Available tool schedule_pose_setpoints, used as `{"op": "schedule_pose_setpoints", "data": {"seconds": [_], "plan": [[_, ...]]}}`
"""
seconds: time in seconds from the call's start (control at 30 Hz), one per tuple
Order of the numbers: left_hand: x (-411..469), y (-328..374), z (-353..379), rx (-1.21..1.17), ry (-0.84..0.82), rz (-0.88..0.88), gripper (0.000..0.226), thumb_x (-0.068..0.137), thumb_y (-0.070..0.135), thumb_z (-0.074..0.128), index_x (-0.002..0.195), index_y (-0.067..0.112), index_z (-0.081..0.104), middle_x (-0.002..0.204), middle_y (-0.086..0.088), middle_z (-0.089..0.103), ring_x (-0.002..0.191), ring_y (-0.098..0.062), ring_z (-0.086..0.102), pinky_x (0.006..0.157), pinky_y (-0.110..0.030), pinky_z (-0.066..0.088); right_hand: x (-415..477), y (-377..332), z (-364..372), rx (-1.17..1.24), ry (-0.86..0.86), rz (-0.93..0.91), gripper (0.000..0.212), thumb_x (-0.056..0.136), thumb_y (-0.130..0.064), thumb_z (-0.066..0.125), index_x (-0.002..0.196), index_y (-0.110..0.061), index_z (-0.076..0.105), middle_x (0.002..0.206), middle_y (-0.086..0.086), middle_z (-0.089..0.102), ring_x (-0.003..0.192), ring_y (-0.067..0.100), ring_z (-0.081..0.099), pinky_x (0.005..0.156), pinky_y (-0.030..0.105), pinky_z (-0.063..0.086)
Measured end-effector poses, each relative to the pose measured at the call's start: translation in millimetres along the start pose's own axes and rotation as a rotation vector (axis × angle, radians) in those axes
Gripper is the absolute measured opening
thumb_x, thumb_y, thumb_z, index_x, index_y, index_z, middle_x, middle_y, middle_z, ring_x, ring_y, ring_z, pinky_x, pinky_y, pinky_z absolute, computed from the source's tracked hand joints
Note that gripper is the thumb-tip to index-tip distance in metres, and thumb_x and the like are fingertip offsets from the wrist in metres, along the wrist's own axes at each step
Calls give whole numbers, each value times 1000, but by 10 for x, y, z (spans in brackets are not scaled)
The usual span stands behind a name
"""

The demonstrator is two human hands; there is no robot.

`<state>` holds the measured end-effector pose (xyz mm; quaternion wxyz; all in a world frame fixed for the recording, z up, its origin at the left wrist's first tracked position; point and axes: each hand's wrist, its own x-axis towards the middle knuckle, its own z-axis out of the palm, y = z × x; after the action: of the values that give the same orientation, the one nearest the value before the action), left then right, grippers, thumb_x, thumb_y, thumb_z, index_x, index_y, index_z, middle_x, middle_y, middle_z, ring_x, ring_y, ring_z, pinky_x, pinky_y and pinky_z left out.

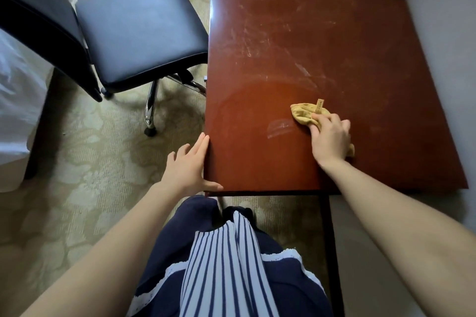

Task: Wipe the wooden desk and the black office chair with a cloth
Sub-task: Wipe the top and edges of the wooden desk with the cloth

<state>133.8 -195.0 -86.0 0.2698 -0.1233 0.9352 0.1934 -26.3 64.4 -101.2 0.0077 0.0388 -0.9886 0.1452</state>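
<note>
- Right hand: fingers curled over a bunched mustard-yellow cloth with a small tag, pressing it down on the table.
- Left hand: fingers straight, holding nothing, laid against the table's side edge with the thumb on the near corner.
- Glossy reddish-brown wooden table: lies under the right hand. Pale streaks and scuffs lie beyond that hand, and one smear lies just to the left of the cloth.
- Black padded office chair: well beyond the left hand, on patterned carpet. Untouched, and judged not yet wiped.
- Step in hand, as judged: wiping the tabletop.
- To do it well: spread the cloth flatter for more contact. Press evenly and make overlapping passes from the near edge out to the far streaks. Brace with the left hand, and turn to a clean face before the chair.
</note>
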Motion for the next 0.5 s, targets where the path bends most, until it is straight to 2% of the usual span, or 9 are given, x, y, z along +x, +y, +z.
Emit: {"op": "schedule_pose_setpoints", "data": {"seconds": [0.07,0.17,0.37,0.5], "plan": [[-25,-4,38,-9,-7,-4,124,67,64,71,150,23,-12,158,7,-13,145,-29,3,115,-51,10,-66,-211,102,20,52,121,32,96,-26,53,126,-20,60,128,7,54,109,30,42,87,40,38],[-91,-35,101,-59,2,-7,123,67,60,73,150,25,-10,158,8,-12,145,-28,0,116,-47,11,-202,-511,233,47,32,72,32,95,-27,54,126,-23,60,127,3,54,107,27,41,85,37,35],[-190,-123,194,-111,71,-61,117,66,52,78,151,27,0,159,6,0,145,-25,3,116,-45,14,-687,-1019,369,103,-102,-322,29,91,-27,59,119,-26,64,115,-1,59,101,26,45,80,35,34],[-218,-230,212,-180,105,-86,97,69,43,79,148,27,24,157,3,17,143,-24,13,115,-42,17,-1043,-1030,328,191,-154,-685,26,83,-20,70,109,-22,71,99,1,66,84,28,53,71,37,43]]}}
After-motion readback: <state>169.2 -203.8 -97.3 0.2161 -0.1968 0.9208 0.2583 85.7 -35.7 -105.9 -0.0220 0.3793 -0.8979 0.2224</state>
